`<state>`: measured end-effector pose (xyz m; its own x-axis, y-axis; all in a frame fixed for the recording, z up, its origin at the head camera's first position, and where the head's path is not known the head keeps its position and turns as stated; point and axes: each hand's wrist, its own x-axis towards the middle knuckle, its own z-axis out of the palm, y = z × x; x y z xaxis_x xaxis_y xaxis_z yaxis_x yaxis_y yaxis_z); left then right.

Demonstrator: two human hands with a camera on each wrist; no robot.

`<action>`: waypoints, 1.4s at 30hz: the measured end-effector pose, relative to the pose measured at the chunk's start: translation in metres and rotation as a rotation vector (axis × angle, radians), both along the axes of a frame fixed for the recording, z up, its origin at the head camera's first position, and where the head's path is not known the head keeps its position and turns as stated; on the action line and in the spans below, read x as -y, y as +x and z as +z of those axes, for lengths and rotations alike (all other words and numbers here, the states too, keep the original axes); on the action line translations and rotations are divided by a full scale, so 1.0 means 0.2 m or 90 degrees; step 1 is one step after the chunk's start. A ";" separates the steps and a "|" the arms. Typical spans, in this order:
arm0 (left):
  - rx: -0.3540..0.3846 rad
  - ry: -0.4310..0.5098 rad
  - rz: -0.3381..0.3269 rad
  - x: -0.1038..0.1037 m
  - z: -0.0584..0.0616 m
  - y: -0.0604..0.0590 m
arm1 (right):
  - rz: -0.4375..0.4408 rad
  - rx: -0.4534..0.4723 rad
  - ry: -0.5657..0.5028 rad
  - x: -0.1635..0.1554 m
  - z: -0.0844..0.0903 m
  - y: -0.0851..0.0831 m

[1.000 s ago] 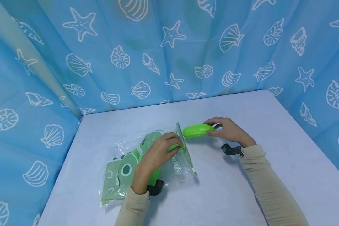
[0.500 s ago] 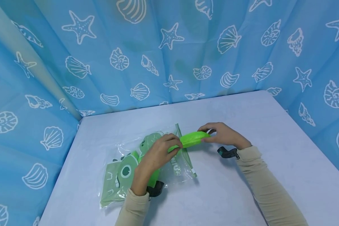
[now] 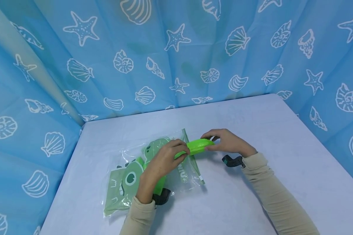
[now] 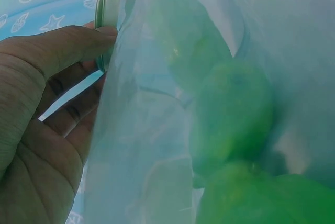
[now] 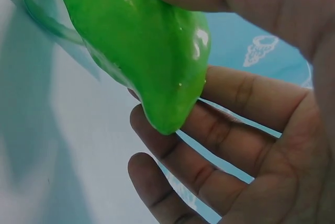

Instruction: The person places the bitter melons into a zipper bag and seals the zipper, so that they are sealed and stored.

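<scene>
A clear zip bag (image 3: 191,186) with green cartoon dinosaur print lies on the table, its mouth towards the right. My left hand (image 3: 164,158) pinches the bag's edge at the mouth between thumb and fingers. In the left wrist view, several green rounded things (image 4: 233,111) show blurred through the plastic. My right hand (image 3: 227,142) grips a bright green toy vegetable (image 3: 199,146), long like a cucumber, with a bumpy skin. Its tapered tip (image 5: 167,114) sits between thumb and fingers in the right wrist view. The other end is at the bag's mouth, partly hidden behind my left fingers.
The table (image 3: 238,202) has a white cover. Blue curtains (image 3: 153,52) with white shells and starfish stand behind it and along both sides. A black wrist-camera mount (image 3: 161,196) hangs by the left wrist, another mount (image 3: 232,161) by the right.
My right hand has moved left and slightly towards me, bringing the toy vegetable's far end from beside the bag into its mouth. The left hand has stayed on the bag's edge.
</scene>
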<state>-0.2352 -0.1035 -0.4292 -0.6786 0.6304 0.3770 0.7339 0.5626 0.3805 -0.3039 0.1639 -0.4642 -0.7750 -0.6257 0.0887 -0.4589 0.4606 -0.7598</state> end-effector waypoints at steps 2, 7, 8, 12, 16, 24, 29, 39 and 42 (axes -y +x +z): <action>-0.002 0.003 -0.002 0.00 0.00 0.00 | 0.008 -0.011 0.002 0.02 0.00 0.00; -0.006 0.009 -0.005 0.00 0.00 0.00 | 0.020 -0.034 0.000 0.06 -0.01 0.01; -0.006 0.010 -0.005 0.00 0.00 0.00 | 0.021 -0.037 0.001 0.07 -0.01 0.01; -0.001 0.010 -0.006 0.00 0.00 0.00 | 0.021 -0.036 -0.004 0.10 -0.02 0.02; 0.006 0.008 -0.006 0.00 0.00 0.00 | 0.020 -0.041 -0.007 0.13 -0.03 0.03; 0.012 0.006 -0.006 0.00 0.01 0.00 | 0.015 -0.056 -0.020 0.17 -0.03 0.05; 0.010 0.009 -0.009 -0.01 0.00 0.00 | 0.025 -0.070 -0.028 0.19 -0.05 0.06; 0.003 0.008 -0.007 -0.01 -0.01 0.01 | 0.017 -0.096 -0.044 0.24 -0.08 0.07; 0.004 0.009 -0.008 -0.01 -0.01 0.01 | 0.018 -0.108 -0.043 0.25 -0.09 0.08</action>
<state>-0.2336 -0.1019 -0.4314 -0.6731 0.6332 0.3822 0.7386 0.5481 0.3925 -0.2881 0.1144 -0.4821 -0.7273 -0.6355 0.2592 -0.5948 0.3954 -0.6999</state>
